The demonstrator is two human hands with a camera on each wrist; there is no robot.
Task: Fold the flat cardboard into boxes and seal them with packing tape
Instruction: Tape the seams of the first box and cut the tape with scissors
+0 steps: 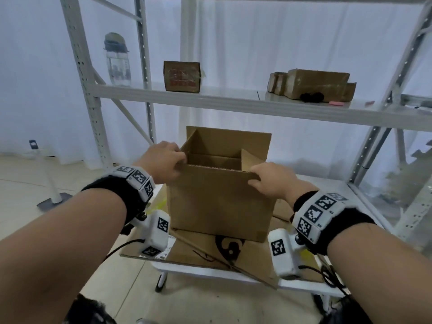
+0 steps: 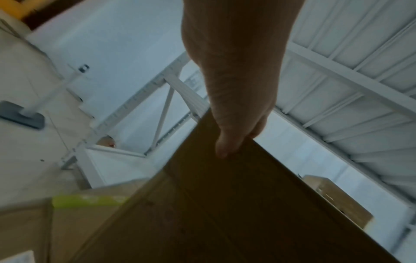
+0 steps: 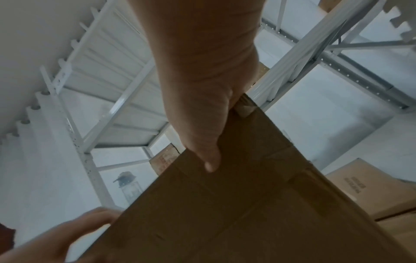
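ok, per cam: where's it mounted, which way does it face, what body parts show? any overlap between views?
Head: looks forward and down at the open box; both forearms, left hand and right hand show.
Left wrist: looks along the left hand, thumb on the box wall.
Right wrist: looks along the right hand; left-hand fingers show too.
Shared: all see the box.

No readable text. Red print on small shelf box (image 1: 182, 76) blurred; dark print on side carton (image 3: 355, 185) illegible; wristband tags (image 1: 314, 212) carry coded squares plus tiny unreadable labels.
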